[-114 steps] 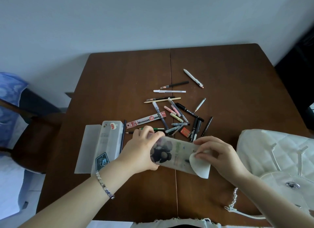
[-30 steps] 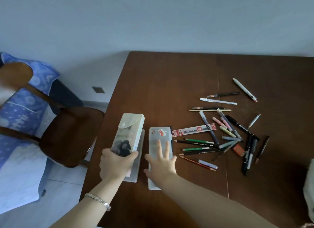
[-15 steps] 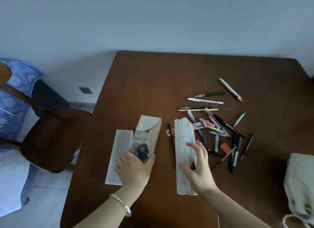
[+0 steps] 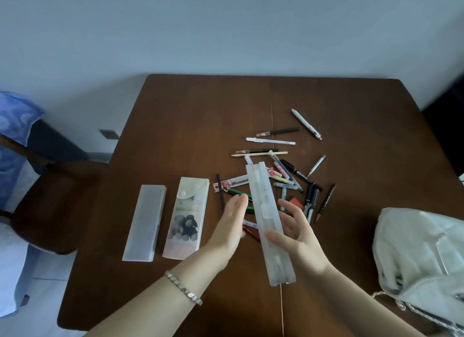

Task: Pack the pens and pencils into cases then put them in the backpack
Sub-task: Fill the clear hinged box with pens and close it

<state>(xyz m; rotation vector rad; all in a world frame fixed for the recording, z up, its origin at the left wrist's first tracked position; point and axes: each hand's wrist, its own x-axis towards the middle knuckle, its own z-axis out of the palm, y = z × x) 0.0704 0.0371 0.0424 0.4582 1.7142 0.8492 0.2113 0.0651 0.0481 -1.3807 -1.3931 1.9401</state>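
Packing has barely begun: pens lie loose on the counter; right grip holds a case, left grip open, empty.

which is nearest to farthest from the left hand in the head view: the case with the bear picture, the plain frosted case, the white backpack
From the left hand:
1. Case with the bear picture, just to its left.
2. Plain frosted case, further left, beside the first.
3. White backpack, far off at the table's right edge.
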